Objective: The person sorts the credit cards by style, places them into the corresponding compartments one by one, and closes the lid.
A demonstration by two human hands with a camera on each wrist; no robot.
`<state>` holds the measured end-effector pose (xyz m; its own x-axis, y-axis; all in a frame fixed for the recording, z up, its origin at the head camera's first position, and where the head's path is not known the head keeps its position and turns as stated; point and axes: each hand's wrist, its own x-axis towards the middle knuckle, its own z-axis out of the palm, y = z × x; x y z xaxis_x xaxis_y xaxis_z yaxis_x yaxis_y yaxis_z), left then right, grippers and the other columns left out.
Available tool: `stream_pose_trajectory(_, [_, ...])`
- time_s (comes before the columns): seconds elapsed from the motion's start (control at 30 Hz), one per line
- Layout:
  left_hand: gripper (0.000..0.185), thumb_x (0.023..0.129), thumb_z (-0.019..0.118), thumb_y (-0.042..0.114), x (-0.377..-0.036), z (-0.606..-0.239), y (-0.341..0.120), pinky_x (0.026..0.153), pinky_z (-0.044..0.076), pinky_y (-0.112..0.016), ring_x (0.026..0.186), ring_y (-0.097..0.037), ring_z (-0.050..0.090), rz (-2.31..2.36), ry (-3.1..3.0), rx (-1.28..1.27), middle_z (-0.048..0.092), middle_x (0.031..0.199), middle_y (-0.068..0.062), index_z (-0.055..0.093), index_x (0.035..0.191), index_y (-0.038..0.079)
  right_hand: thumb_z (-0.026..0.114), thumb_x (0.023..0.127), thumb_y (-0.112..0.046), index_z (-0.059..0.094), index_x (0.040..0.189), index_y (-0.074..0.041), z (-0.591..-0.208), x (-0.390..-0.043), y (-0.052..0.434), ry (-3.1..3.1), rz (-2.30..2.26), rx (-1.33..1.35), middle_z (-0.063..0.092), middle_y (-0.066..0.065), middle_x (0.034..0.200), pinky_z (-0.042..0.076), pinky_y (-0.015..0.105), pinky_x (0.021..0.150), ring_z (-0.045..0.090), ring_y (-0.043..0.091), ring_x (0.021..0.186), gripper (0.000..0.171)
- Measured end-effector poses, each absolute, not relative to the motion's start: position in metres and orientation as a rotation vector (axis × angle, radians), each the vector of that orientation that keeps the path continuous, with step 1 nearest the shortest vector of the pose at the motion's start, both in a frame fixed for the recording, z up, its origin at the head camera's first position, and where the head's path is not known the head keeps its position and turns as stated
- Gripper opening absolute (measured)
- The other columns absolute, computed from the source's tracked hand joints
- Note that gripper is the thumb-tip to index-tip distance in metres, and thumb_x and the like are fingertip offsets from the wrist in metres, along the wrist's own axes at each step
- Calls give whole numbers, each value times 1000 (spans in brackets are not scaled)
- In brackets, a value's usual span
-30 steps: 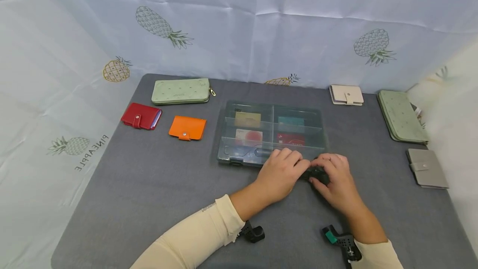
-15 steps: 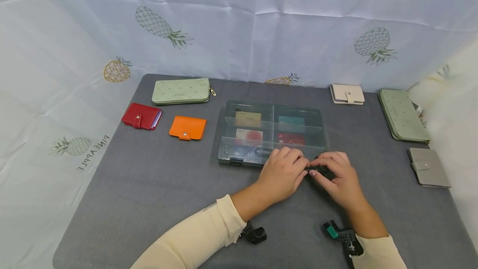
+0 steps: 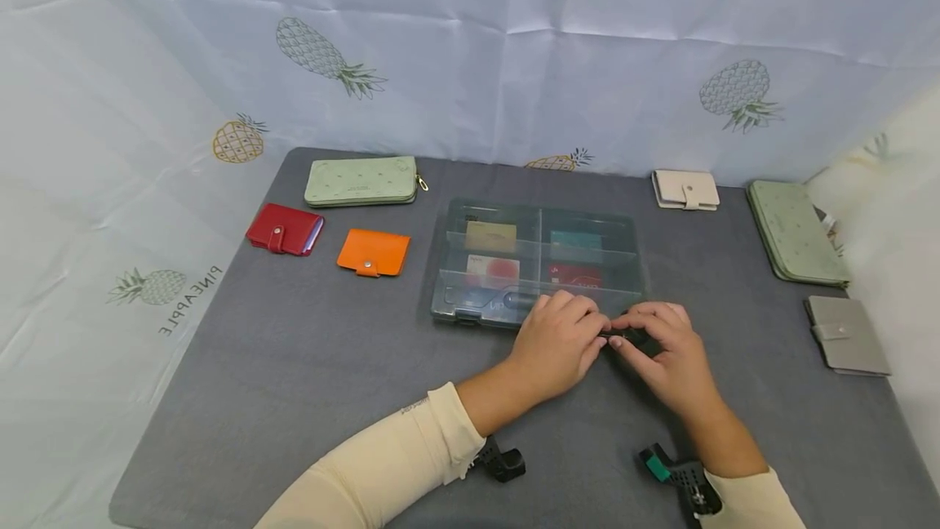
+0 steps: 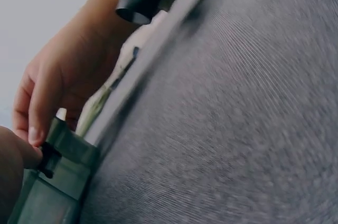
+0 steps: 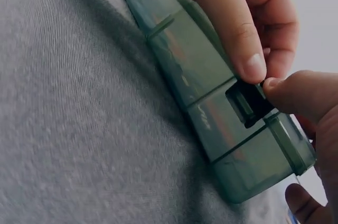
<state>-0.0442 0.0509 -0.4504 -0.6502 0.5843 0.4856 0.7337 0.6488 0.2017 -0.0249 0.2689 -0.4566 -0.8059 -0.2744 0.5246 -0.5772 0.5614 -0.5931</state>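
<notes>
— Fingers (image 5: 240,39) of both my hands pinch the dark latch (image 5: 248,102) on the clear card box (image 3: 536,264), mid-tabletop (image 3: 294,366).
— Anything nearby?
— Orange wallet (image 3: 373,252) and red wallet (image 3: 285,228) to the left, well apart; nothing blocks.

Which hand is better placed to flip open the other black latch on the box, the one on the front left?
Left, probably. The left hand rests on the box front, nearer that latch; the right hand works the right latch.

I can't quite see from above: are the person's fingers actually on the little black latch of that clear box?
Touching. The right wrist view shows a fingertip and a thumb tip pressed against the black latch on the clear box.
</notes>
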Motion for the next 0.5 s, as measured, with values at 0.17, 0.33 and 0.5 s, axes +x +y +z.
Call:
stream_pose_trajectory(0.17, [25,97,81,39,-46,-441,43,86,45,-28,106,-12,58,-678,-2580,-1109,66,116,8,78,118,25,88,73,12,80,109,-9,-450,-22,270,-2499,1138,662,71,5,109,34,25,97,54,18,107,42])
stream_pose_trajectory(0.33, [36,100,76,44,-49,-426,23,96,45,-32,115,-13,57,-812,-2635,-1238,66,123,8,75,129,24,87,75,14,78,120,-9,-435,-16,272,-2560,1179,649,71,5,122,36,21,96,52,12,118,51])
stream_pose_trajectory(0.5, [40,100,76,45,-58,-413,-10,108,45,-44,124,-18,59,-841,-2591,-1291,66,130,3,75,131,21,91,81,-6,72,135,-8,-417,-18,276,-2614,1051,698,65,11,138,34,37,107,51,28,130,57])
